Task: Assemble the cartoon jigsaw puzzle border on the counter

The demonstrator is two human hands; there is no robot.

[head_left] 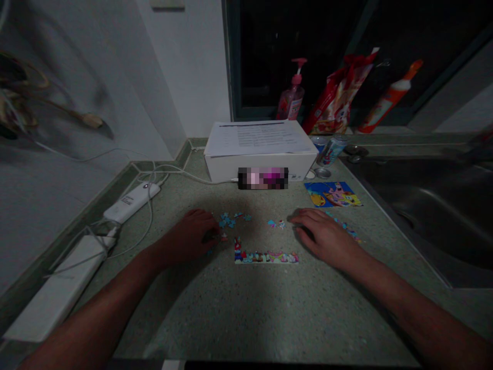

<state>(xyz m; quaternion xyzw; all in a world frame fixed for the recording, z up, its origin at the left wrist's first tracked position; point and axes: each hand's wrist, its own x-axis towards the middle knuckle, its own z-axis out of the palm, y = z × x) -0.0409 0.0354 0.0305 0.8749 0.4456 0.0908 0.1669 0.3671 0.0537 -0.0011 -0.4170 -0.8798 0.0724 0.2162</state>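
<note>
Joined jigsaw pieces (266,257) form an L-shaped strip on the counter, a bottom row with a short rise at its left end. My left hand (192,232) hovers over loose puzzle pieces, fingers bent and thumb apart, with nothing visible held. Light-blue loose pieces (227,220) lie just past its fingertips. My right hand (322,235) is low over the counter with its fingers stretched out. Two or so small pieces (276,224) lie left of those fingertips. More pieces (346,227) lie beyond the right hand, partly hidden by it.
A colourful cartoon picture card (333,194) lies at the back right. Behind stands a white box (262,146) with a phone (263,178), its screen blurred, leaning on it. Cables and a white power strip (61,285) run along the left. A sink (435,216) is at right.
</note>
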